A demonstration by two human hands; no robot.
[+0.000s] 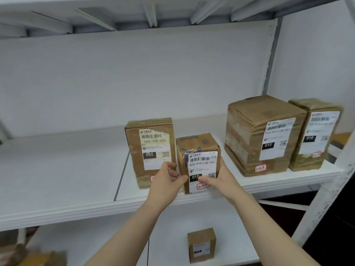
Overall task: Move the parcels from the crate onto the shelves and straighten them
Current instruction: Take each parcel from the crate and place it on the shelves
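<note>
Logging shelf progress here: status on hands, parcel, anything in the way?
Status: left hand and right hand grip the small parcel by its sides. Upright at shelf front edge; tall parcel close on its left.

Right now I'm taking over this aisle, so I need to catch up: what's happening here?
A person holds the small parcel with both hands: left hand at its left edge, right hand round its right side. It stands at the front of the shelf, beside the taller parcel. Further right stand a large parcel and a narrower parcel; a little box sits on the lower shelf.
</note>
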